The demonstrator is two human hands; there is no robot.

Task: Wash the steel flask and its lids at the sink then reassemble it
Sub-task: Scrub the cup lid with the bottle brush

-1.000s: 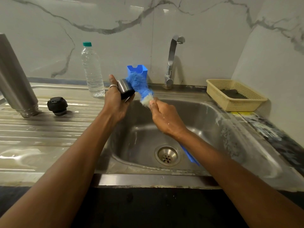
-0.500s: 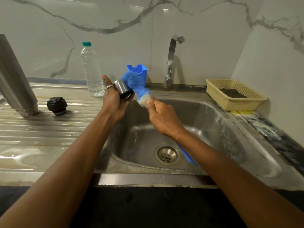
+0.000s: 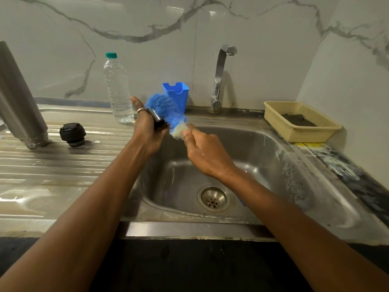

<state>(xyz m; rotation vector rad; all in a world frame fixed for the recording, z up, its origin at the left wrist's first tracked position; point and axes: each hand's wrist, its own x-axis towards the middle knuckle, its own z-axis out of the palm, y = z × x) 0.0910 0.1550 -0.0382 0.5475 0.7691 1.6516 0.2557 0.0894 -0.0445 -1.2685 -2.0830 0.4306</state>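
The small round steel cup lid (image 3: 156, 118) in my left hand (image 3: 147, 133) is shiny silver with a black rim. The bristly bottle brush (image 3: 163, 107) in my right hand (image 3: 207, 153) is bright blue, cream-white nearest my grip. Behind both grips stands a plain blue plastic holder (image 3: 177, 93). Left of my left grip: a green-capped clear plastic bottle (image 3: 119, 91), a black round stopper (image 3: 72, 134), a matt grey steel flask (image 3: 20, 98).

The steel flask (image 3: 19, 98) at ten o'clock is cut off by the edge. The brush (image 3: 163, 105) is blurred. The left hand (image 3: 147, 134) hides most of the lid (image 3: 156, 118).
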